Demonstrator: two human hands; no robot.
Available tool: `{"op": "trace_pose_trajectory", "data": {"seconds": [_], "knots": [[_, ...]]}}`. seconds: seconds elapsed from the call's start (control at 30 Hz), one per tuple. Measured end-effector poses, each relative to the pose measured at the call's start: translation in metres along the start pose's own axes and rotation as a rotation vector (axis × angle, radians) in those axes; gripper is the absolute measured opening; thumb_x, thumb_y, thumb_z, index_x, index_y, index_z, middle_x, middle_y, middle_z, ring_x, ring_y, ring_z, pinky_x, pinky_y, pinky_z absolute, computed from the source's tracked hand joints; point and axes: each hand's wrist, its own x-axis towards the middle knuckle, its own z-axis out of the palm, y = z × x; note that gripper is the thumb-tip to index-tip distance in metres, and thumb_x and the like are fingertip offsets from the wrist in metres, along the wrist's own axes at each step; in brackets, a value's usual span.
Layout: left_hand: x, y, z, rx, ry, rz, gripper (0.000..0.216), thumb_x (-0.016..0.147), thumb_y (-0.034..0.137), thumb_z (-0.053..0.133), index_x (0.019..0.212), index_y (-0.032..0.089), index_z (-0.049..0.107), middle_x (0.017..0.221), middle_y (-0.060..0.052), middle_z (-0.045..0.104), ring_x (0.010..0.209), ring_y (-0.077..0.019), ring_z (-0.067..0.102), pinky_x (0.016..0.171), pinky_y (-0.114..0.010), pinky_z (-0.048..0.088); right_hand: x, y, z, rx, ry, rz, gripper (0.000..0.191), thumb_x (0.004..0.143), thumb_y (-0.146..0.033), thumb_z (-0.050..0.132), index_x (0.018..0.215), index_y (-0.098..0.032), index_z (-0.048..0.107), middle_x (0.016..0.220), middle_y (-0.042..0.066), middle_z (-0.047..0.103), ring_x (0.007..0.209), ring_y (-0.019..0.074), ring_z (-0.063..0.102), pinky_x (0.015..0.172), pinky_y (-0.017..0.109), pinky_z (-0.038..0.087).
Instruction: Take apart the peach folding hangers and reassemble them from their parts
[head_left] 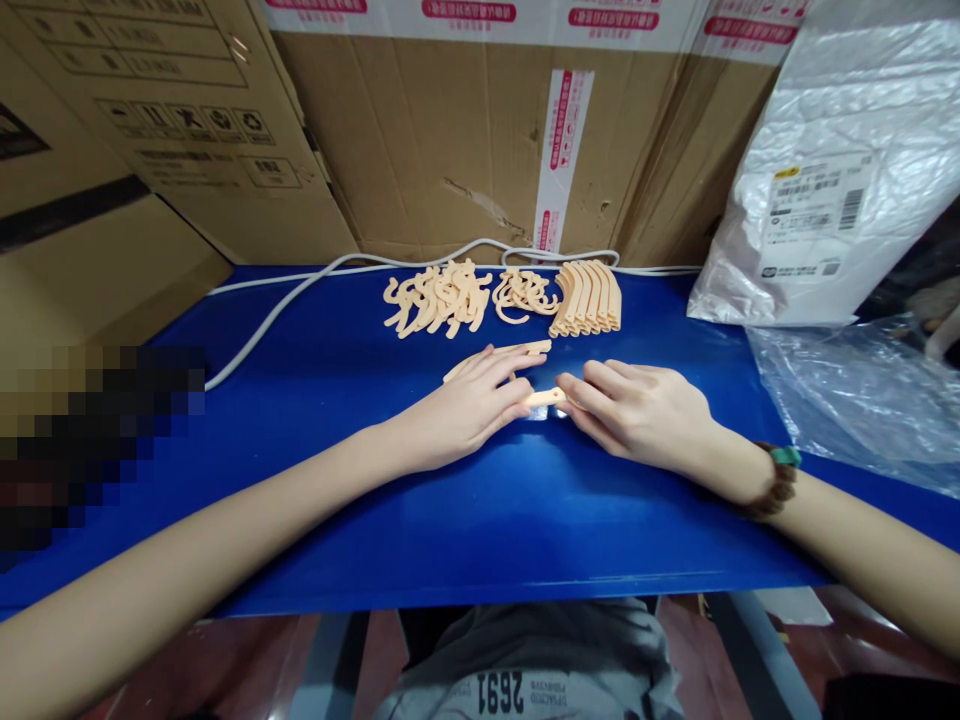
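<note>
My left hand (480, 400) lies over a long beige curved piece (534, 347) on the blue table, its fingers resting along that piece. The thumb side of the same hand presses a second beige strip with a small hole (541, 398). At that strip's right end, my right hand (634, 405) is closed with fingertips pinched; its fingers hide the strip's tip. Behind the hands sit a pile of beige S-shaped hooks (442, 297), a small heap of thin C-shaped pieces (523, 293) and a neat stack of curved beige arms (589, 297).
Cardboard boxes (465, 150) wall off the back and left of the blue table (480, 530). A white cable (330, 268) runs along the rear. On the right stand a white shipping bag (817, 200) and a clear plastic sheet (847, 400).
</note>
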Motion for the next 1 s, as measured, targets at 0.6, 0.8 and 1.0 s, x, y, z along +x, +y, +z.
{"op": "trace_pose_trajectory", "data": {"seconds": [0.6, 0.8, 1.0], "knots": [[-0.0005, -0.0014, -0.0015, -0.021, -0.022, 0.033, 0.033, 0.106, 0.036, 0.03, 0.115, 0.02, 0.058, 0.157, -0.01, 0.038, 0.149, -0.0203, 0.026, 0.123, -0.051, 0.02, -0.0018, 0.0006, -0.0012, 0.074, -0.028, 0.02, 0.032, 0.102, -0.034, 0.041, 0.102, -0.017, 0.068, 0.079, 0.003, 0.061, 0.064, 0.0139, 0.053, 0.059, 0.029, 0.031], [0.0004, -0.0011, -0.0016, -0.003, -0.029, 0.028, 0.033, 0.106, 0.038, 0.029, 0.108, 0.021, 0.058, 0.156, -0.01, 0.04, 0.149, -0.0209, 0.027, 0.123, -0.052, 0.021, -0.0018, 0.0012, 0.0023, 0.136, -0.05, 0.027, 0.034, 0.102, -0.035, 0.041, 0.098, -0.017, 0.069, 0.077, 0.003, 0.062, 0.065, 0.0131, 0.055, 0.059, 0.028, 0.032], [0.0003, -0.0036, 0.0005, 0.03, -0.037, 0.043, 0.034, 0.105, 0.038, 0.029, 0.109, 0.021, 0.058, 0.155, -0.009, 0.04, 0.149, -0.0214, 0.027, 0.123, -0.051, 0.019, -0.0017, 0.0037, 0.0077, 0.237, -0.057, 0.05, 0.037, 0.102, -0.037, 0.04, 0.098, -0.017, 0.071, 0.072, 0.002, 0.063, 0.062, 0.0119, 0.058, 0.056, 0.026, 0.032]]}}
